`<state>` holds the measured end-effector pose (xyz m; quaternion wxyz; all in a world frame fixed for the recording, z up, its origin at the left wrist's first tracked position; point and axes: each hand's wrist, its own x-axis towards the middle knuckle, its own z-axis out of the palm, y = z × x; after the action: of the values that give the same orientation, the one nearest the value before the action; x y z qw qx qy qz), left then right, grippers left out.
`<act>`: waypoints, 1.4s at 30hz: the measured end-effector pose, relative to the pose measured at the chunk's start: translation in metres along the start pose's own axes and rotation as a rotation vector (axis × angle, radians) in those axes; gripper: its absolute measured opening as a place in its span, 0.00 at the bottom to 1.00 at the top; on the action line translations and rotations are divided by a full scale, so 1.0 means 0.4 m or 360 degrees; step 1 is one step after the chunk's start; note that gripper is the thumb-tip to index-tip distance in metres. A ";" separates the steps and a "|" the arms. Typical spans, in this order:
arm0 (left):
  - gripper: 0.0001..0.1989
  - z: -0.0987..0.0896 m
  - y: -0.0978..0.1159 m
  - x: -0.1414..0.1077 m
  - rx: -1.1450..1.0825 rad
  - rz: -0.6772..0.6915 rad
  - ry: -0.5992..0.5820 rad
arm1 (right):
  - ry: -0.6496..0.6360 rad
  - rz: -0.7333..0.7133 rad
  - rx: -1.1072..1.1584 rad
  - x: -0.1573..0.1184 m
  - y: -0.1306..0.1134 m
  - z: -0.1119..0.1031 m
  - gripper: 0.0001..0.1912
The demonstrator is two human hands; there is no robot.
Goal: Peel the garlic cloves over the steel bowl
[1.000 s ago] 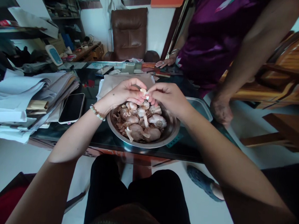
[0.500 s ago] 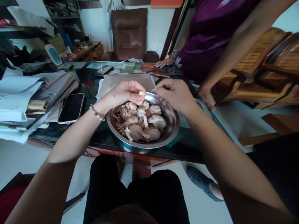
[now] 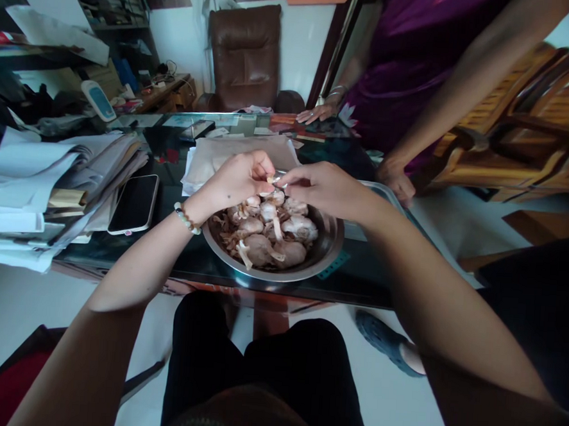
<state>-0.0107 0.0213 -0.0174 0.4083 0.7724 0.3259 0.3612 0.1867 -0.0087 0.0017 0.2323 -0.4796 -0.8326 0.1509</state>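
Note:
A small pale garlic clove (image 3: 270, 180) is pinched between the thumb and fingers of my left hand (image 3: 238, 179), above the far part of a steel bowl (image 3: 271, 276). My right hand (image 3: 331, 189) meets it from the other side, thumb and forefinger closed at the clove; its other fingers are curled. Part of the clove is hidden by the fingertips. Below both hands, the bowl holds several whole garlic bulbs (image 3: 259, 250) with dry stems, among loose brownish skins.
Left of the bowl lie a phone (image 3: 133, 205) and a tall stack of papers (image 3: 16, 184). More paper sheets (image 3: 220, 154) lie behind it. Across the glass-topped desk (image 3: 176, 258), another person rests a hand (image 3: 396, 180) at the right edge. A brown chair (image 3: 244, 56) stands beyond.
My right hand has moved left and slightly down, bringing its fingertips to the clove in my left hand. My left hand stays nearly in place.

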 end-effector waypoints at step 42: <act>0.09 -0.017 0.010 -0.002 0.0470 0.0063 -0.0198 | 0.0343 -0.0492 -0.0509 -0.011 -0.009 0.036 0.17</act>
<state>-0.0158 0.0214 -0.0115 0.3026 0.8511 0.3343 0.2689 0.1782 -0.0146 -0.0100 0.2612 -0.3904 -0.8799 -0.0720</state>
